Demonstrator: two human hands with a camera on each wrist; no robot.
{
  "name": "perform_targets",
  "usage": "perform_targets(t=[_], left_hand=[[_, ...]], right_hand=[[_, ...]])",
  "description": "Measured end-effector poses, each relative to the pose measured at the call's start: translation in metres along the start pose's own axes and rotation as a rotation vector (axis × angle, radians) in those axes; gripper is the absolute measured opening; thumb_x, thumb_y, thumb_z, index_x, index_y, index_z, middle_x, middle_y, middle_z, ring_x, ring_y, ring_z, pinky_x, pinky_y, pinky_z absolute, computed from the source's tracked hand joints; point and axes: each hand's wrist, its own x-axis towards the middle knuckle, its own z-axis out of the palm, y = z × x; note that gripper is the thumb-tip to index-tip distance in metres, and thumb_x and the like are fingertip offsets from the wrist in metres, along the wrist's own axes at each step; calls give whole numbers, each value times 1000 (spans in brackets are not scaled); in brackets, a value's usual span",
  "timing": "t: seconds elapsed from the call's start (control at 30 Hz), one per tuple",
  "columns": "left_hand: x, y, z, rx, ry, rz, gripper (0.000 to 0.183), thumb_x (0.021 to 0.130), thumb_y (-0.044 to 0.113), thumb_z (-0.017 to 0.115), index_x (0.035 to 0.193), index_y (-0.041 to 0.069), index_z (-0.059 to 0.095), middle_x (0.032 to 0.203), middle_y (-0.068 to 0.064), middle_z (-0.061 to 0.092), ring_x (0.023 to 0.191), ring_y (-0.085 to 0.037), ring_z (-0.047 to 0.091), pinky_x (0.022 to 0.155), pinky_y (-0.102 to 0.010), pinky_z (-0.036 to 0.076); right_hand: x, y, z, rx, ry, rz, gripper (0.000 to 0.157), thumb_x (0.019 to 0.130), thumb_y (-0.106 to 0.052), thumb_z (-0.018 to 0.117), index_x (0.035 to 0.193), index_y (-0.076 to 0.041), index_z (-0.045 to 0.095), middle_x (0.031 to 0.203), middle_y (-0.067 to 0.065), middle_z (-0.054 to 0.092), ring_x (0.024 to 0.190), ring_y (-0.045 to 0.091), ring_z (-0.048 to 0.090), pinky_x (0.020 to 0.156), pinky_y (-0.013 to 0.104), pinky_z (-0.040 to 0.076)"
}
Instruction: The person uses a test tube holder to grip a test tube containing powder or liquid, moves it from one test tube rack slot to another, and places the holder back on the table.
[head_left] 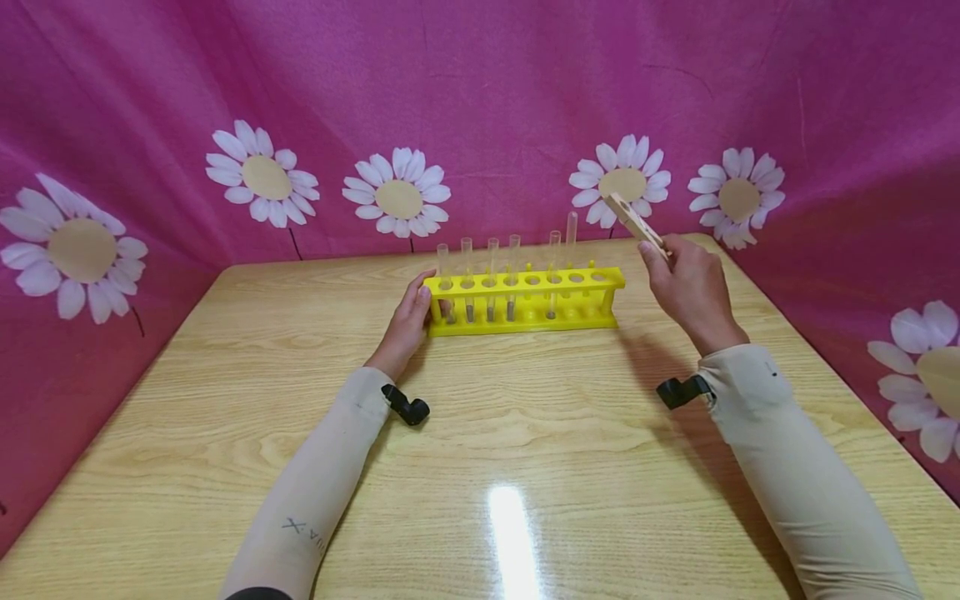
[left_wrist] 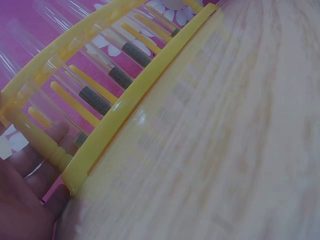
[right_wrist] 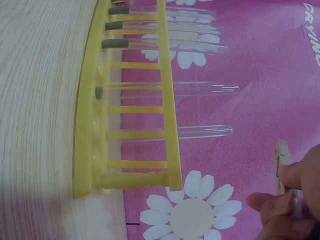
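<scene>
A yellow test tube rack stands towards the back of the table, with several clear test tubes upright in its holes. Dark grey matter lies at the bottom of some tubes. At the back right, an empty tube sits upside down over a peg, rounded end up. My left hand grips the rack's left end, its fingers around the end post. Raised to the right of the rack, my right hand holds a wooden test tube holder that points up and left.
The wooden table reaches back to a pink curtain printed with white daisies, which also runs along both sides. Yellow drying pegs line the rack's back. A bright light reflection shows on the near tabletop.
</scene>
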Motion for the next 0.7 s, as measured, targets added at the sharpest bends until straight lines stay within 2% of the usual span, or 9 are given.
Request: perform_targets(t=[0.23,0.4,0.5,0.63,0.7], left_hand=[[0,0,0,-12,-1,-10,51,103,47,26,151,27,28,136,-9,43,122,-20,39,110,-41,28],[0,-1,0,-12,2,-7,50,104,46,26,150,27,29,132,-11,45,120,-20,40,110,-41,28],[-2,4,0,-12,-6,-15,50,104,44,25,151,26,28,134,-13,44,121,-22,39,111,-43,27],[-2,5,0,-8,-8,-32,49,105,44,25,151,28,27,139,-11,41,124,-24,38,112,-43,26],[0,1,0,-5,0,-26,50,104,46,26,151,29,28,138,-10,42,123,-23,39,111,-42,28]], right_hand=[[1,1,-1,1,-62,42,49,100,-48,42,106,-3,57,74,13,48,60,28,44,43,33,37],[1,2,0,9,-116,79,51,100,-50,43,108,-1,57,75,13,48,59,27,44,42,33,38],[1,3,1,-3,-126,86,55,100,-51,42,114,1,54,80,15,50,62,28,45,44,33,40],[0,3,0,4,-148,119,61,99,-52,41,129,1,42,89,18,50,67,29,46,48,33,42],[0,2,0,8,-152,133,61,99,-52,41,132,-1,37,89,18,49,68,30,45,49,33,42]])
